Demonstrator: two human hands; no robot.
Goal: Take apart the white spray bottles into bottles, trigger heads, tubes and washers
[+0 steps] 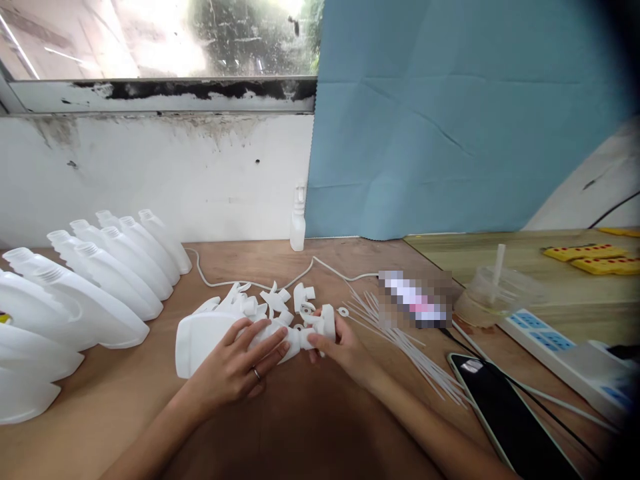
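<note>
A white plastic bottle (200, 339) lies on its side on the wooden table (300, 427). My left hand (235, 367) wraps over its body near the neck; a ring shows on one finger. My right hand (340, 343) is closed on a white spray trigger head (320, 323) at the bottle's neck. Behind the hands lies a small heap of loose white trigger heads (273, 300) and a small white washer (343, 311).
Rows of white bottles (100, 280) lie at the left. A bundle of thin white dip tubes (400, 340) lies right of my hands. A black phone (505, 413), power strip (565, 360), clear cup with straw (495, 290), white cable and upright small spray bottle (298, 223) stand around.
</note>
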